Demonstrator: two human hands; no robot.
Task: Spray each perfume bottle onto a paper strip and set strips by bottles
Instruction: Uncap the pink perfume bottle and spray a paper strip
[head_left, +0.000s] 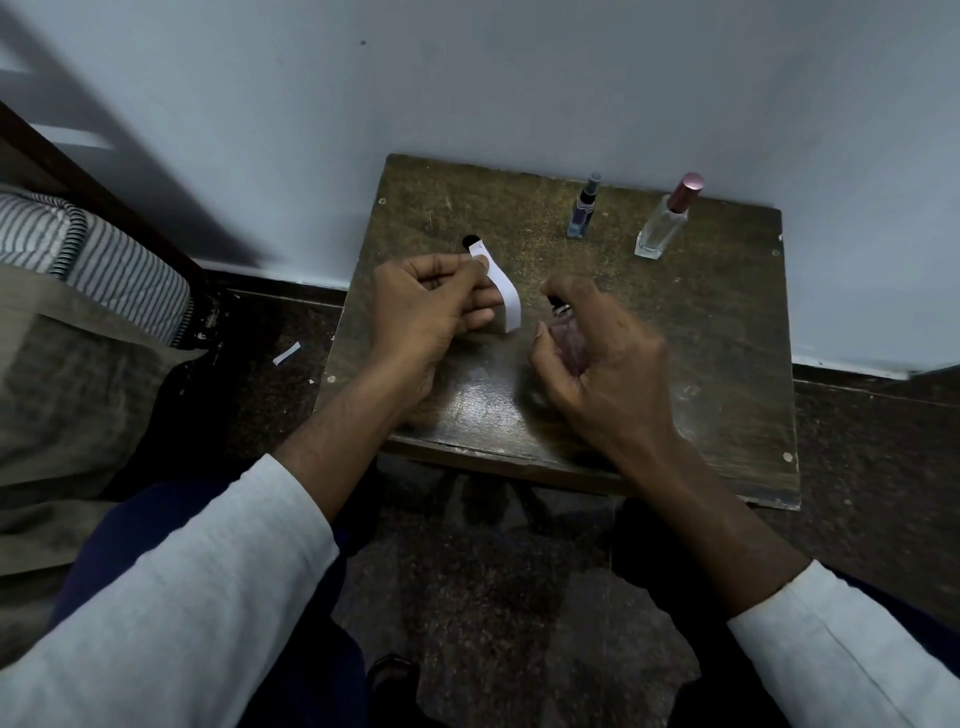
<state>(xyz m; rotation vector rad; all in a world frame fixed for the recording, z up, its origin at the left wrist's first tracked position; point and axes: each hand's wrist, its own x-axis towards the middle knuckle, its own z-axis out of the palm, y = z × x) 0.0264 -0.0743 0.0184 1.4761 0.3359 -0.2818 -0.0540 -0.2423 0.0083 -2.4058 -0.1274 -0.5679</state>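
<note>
My left hand (431, 306) pinches a white paper strip (506, 293) by its upper end, and the strip curls down over the small wooden table (727, 338). Just to the right of the strip, my right hand (597, 358) grips a pinkish perfume bottle (563, 338) with its dark nozzle pointing towards the strip. The forefinger lies over the nozzle top. A small blue perfume bottle (583, 210) with a dark cap stands at the table's back. A clear tall bottle (665, 221) with a pink cap stands to its right.
A small black cap (470, 241) lies on the table behind the strip. Another paper strip (287, 354) lies on the dark floor left of the table. A bed with striped bedding (104, 260) is at the left. The wall runs right behind the table.
</note>
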